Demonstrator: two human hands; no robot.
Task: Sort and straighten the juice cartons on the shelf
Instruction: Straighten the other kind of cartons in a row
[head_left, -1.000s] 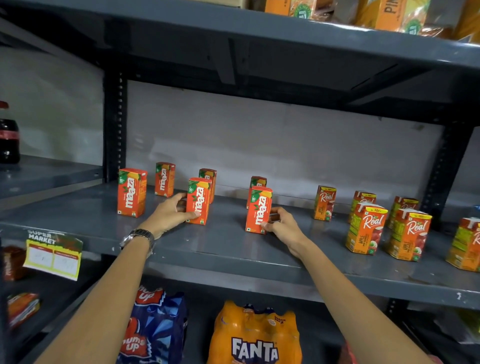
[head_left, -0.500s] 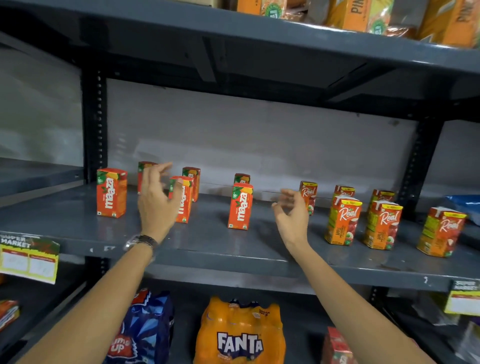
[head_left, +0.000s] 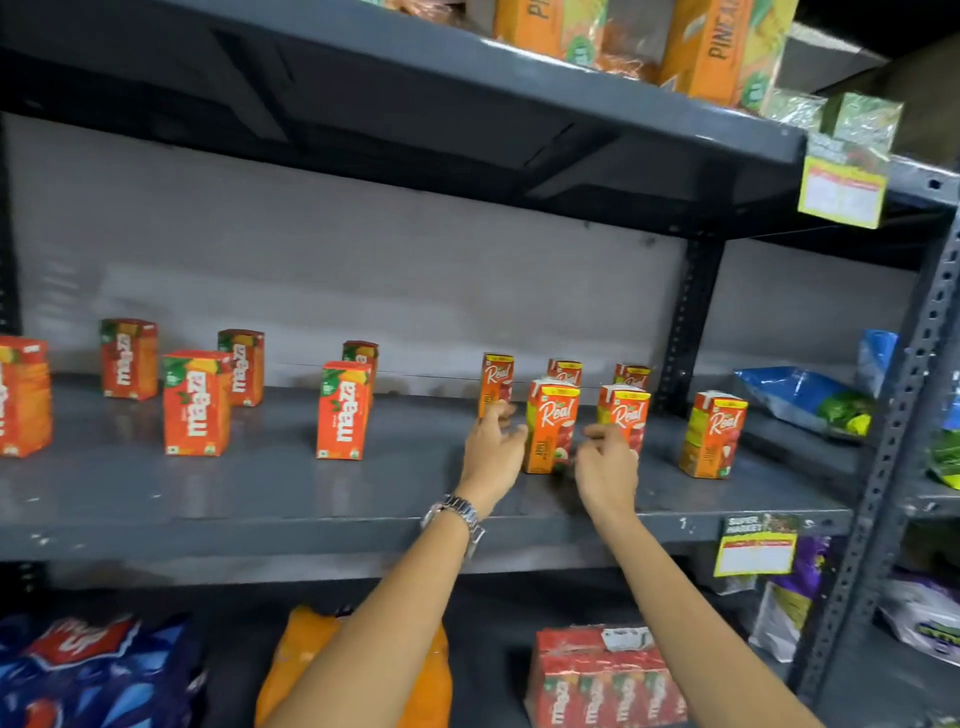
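Both hands sit on the shelf (head_left: 260, 499) at the Real group. Left hand (head_left: 491, 449): fingers spread, tips just beside the left face of the front Real carton (head_left: 551, 428), not clearly closed on it. Right hand (head_left: 605, 467): fingers loosely curled, thumb and forefinger near the right face of the same carton; contact cannot be confirmed. So neither grip pinches anything that I can tell. The carton stands upright between the two hands.

Handling, judged: small cardboard bricks, light if full-size is any guide, stiff at edges, faces give under a hard squeeze. Smooth printed skin should slide easily on the painted steel, so nudging is likely enough. Tall and narrow, so they tip if pushed high. Best hold: two opposite side faces, low to mid height.

Count, Real: six visible. Three in front (one between the hands, one (head_left: 623, 415) just beyond the right hand, one (head_left: 714, 434) further right, turned askew) and three behind (head_left: 497, 382).

Count, Maaza cartons (head_left: 343, 410): six visible, well left of the left hand, upright, staggered front and back; the leftmost is cut by the frame edge.
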